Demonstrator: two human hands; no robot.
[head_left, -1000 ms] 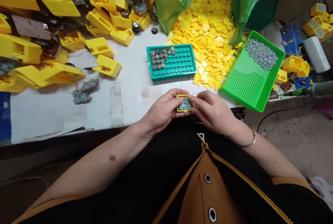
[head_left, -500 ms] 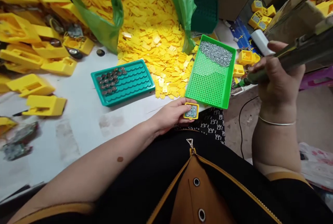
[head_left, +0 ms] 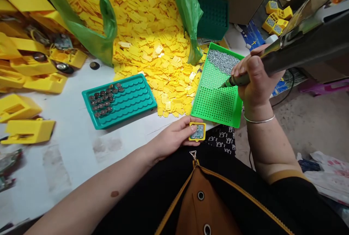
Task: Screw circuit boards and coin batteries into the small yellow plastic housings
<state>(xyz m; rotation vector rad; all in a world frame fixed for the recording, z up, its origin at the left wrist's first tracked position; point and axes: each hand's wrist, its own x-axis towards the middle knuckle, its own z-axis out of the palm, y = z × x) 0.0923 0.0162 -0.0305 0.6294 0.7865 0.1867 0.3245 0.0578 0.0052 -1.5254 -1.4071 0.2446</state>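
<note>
My left hand (head_left: 174, 136) pinches a small yellow square case (head_left: 197, 131) with a circuit board in it, at the near edge of the white table. My right hand (head_left: 256, 78) is wrapped round a dark electric screwdriver (head_left: 294, 51). The tool's tip hangs over the bright green perforated tray (head_left: 218, 100), close to the heap of small silver screws (head_left: 222, 61) at the tray's far end.
A teal tray (head_left: 131, 100) with several button cells lies left of centre. Behind it a green bag (head_left: 95, 31) spills a big pile of yellow plastic pieces (head_left: 152, 35). Larger yellow housings (head_left: 27, 129) crowd the left side. Cardboard boxes stand at the far right.
My right hand left the yellow case, took the screwdriver at the right and brought its tip over the green tray. My head turned right, so the table slid left.
</note>
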